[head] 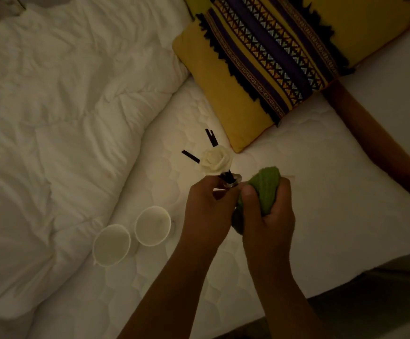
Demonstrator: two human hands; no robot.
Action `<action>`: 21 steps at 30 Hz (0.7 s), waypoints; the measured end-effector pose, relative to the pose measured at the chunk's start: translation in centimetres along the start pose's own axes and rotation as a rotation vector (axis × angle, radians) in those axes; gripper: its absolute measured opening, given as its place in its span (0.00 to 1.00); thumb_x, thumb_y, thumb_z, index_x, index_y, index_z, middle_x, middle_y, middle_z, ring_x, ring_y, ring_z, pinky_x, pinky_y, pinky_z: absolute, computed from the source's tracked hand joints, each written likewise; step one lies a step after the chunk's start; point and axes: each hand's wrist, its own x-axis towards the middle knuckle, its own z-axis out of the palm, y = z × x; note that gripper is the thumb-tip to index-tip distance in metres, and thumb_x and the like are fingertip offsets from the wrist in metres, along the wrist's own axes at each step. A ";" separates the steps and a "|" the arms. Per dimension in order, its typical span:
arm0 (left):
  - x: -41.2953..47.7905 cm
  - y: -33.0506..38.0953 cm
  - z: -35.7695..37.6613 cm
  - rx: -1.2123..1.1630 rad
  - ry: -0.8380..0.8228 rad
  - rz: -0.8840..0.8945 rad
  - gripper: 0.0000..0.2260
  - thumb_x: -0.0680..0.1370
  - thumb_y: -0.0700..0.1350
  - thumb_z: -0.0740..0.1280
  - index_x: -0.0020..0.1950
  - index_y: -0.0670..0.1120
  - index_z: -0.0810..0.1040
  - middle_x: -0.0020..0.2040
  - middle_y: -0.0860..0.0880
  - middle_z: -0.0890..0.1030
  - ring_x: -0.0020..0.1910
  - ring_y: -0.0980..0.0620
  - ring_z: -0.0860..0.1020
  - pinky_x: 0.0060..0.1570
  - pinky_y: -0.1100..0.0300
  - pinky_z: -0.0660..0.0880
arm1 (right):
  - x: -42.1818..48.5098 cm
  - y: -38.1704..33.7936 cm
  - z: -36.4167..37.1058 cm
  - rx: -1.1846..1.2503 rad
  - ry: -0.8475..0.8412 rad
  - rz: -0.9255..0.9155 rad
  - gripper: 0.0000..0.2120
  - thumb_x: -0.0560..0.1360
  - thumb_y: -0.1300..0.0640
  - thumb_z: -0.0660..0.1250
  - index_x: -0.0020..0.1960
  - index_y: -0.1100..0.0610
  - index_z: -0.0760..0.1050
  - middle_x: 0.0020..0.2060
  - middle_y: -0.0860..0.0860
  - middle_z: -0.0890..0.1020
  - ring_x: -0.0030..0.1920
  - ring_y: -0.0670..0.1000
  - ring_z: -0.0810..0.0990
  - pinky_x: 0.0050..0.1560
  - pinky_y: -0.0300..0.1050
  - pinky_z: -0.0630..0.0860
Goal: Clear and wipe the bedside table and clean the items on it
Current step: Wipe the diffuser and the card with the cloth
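A reed diffuser [231, 181] with a white rose [215, 160] and dark sticks is sitting above the mattress [321, 192], the left hand [206, 211] closing its grip around it. The right hand [270, 214] is gripping a bunched green cloth [265, 189] touching it. Two white cups [130, 236] are standing on the mattress beside the duvet [64, 118], near a yellow patterned pillow [260, 69].

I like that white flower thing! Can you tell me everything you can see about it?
The white flower looks like a cream rose with curled petals. It stands among thin dark sticks that fan out of a small silvery neck, like a scent diffuser. The left hand holds it, tilted, over the mattress. The right hand presses a green cloth beside it.
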 end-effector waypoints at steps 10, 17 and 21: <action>-1.8 3.6 -7.0 0.185 -0.208 0.226 0.09 0.74 0.42 0.71 0.51 0.54 0.80 0.40 0.54 0.83 0.41 0.59 0.82 0.46 0.65 0.79 | 1.6 -3.6 1.0 0.366 -0.259 0.409 0.05 0.75 0.54 0.69 0.47 0.55 0.76 0.38 0.59 0.79 0.36 0.56 0.79 0.29 0.44 0.76; -2.0 3.4 -10.6 0.112 -0.339 0.260 0.09 0.76 0.41 0.70 0.55 0.49 0.80 0.47 0.52 0.84 0.46 0.56 0.84 0.47 0.64 0.79 | 0.7 -5.1 2.6 0.796 -0.359 0.692 0.16 0.72 0.56 0.67 0.58 0.60 0.75 0.53 0.60 0.83 0.49 0.58 0.84 0.46 0.53 0.82; -1.6 3.3 -11.8 0.141 -0.272 0.270 0.08 0.76 0.43 0.69 0.54 0.52 0.80 0.49 0.52 0.85 0.48 0.57 0.83 0.51 0.64 0.78 | -0.6 -6.2 3.3 0.727 -0.340 0.564 0.19 0.70 0.52 0.67 0.59 0.57 0.75 0.53 0.59 0.84 0.49 0.60 0.84 0.31 0.44 0.80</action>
